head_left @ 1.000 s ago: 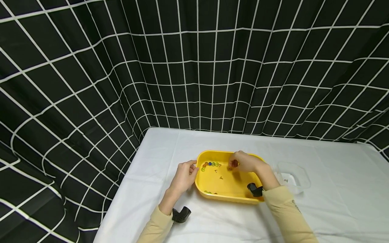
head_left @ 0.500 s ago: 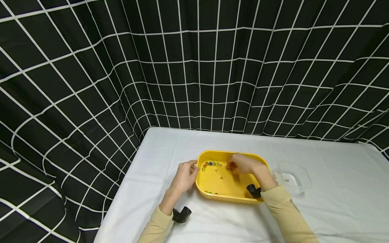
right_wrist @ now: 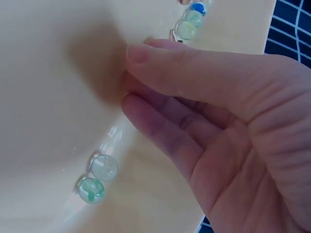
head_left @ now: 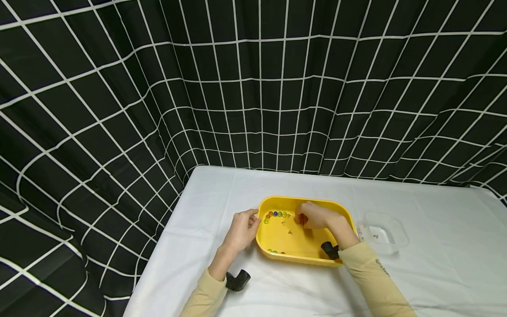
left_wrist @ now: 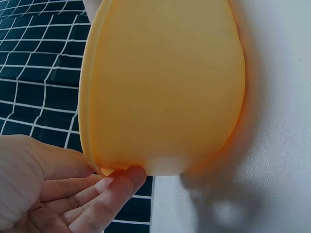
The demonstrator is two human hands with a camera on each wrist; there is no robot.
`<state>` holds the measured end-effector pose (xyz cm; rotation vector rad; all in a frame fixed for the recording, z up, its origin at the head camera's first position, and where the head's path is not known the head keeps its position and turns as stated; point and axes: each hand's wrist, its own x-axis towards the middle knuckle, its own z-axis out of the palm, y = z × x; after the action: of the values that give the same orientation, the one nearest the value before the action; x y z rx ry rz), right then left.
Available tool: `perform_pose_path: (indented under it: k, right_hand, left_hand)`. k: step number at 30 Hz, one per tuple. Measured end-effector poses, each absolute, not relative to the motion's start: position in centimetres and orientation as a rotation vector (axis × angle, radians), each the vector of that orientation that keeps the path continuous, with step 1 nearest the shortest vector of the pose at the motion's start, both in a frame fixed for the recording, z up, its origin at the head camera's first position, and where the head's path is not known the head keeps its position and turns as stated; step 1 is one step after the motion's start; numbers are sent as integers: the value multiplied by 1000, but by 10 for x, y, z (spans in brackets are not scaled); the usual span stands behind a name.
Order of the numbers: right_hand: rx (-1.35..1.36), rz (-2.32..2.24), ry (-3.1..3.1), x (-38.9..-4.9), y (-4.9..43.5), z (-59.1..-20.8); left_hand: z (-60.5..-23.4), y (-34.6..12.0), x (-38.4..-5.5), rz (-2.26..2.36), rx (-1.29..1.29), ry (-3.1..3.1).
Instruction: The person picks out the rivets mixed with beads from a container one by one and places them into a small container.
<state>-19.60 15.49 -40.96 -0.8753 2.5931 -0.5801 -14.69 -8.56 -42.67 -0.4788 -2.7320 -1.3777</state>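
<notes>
- At lower centre of the frame, a person's left hand pinches the rim of a yellow tray on a white-covered desk.
- The right hand reaches into the tray's upper right, thumb and fingertips drawn close; whether they hold anything cannot be told.
- Small metal pieces lie left of those fingers, near marbles curving round the upper-left corner.
- The step appears to be picking pieces out; the next move likely calls for a firm pinch, then a lift toward the clear container, right of the tray.
</notes>
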Motion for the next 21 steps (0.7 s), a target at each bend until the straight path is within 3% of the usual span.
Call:
perform_pose_path:
  k: [21]
  right_hand:
    - [-941, -567, 2543, -198, 157, -413]
  left_hand:
    - [-427, -85, -147, -1366, -481, -2731]
